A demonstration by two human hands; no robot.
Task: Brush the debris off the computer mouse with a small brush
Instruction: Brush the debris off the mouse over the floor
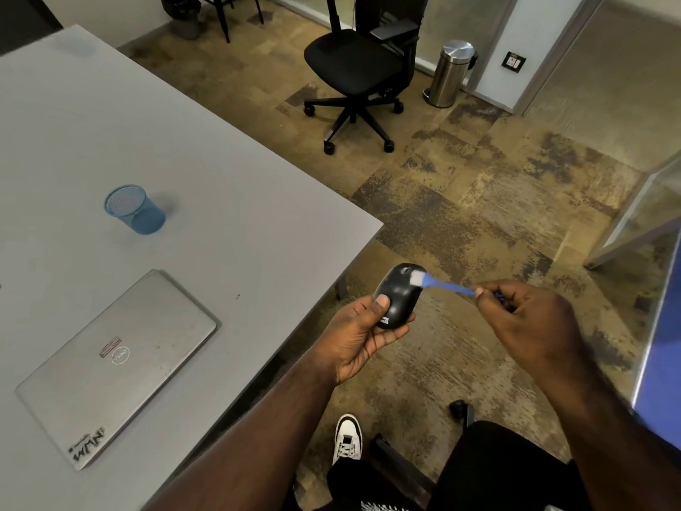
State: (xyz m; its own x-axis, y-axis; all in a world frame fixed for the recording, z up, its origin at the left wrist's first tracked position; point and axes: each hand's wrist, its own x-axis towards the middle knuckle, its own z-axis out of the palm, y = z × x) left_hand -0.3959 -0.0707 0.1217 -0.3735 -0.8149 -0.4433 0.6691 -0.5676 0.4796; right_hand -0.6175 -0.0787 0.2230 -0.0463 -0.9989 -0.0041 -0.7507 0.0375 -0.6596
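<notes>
A black computer mouse [400,293] is held in my left hand [359,335], thumb on its top, out past the table's right edge above the carpet. My right hand [530,311] pinches the handle of a small blue brush [447,286]. The brush's white bristles rest on the front right of the mouse, beside the scroll wheel. No debris is visible on the mouse at this size.
A grey table [228,201] fills the left, with a closed silver laptop [118,366] and a blue mesh cup [134,210] on it. A black office chair [355,71] and a steel bin [451,73] stand farther off on the carpet.
</notes>
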